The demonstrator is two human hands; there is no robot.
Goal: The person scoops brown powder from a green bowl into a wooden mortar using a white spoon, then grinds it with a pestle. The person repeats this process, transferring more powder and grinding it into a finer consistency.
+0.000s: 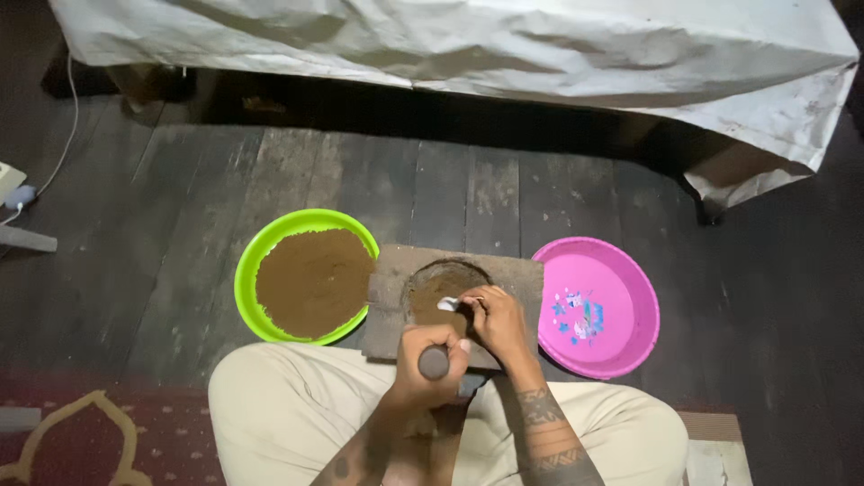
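Two bowls flank you as you sit cross-legged on a dark plank floor (450,193), seen from above. Between your knees lies a flat wooden block (391,306) with a round hollow (447,286) cut into it, and brown powder sits in that hollow. The block is close against your legs, so both hands reach it without leaning.

Your left hand (430,360) is closed in a fist around the dark rounded end of a handle (435,362), held upright near the block's front edge; what is at its lower end is hidden by the hand. Your right hand (497,319) pinches a small white spoon (447,304) in its fingertips, with the bowl of the spoon down at the powder in the hollow.

Touching the block on your left is a green bowl (247,270) heaped with the same brown powder (313,281). On your right, just beside the block, is a pink bowl (630,288) with a floral print inside and no powder in it. Each bowl is an easy reach from the hollow.

Beyond the floor hangs a crumpled pale sheet (468,45). A red patterned rug (99,436) shows at your left knee.
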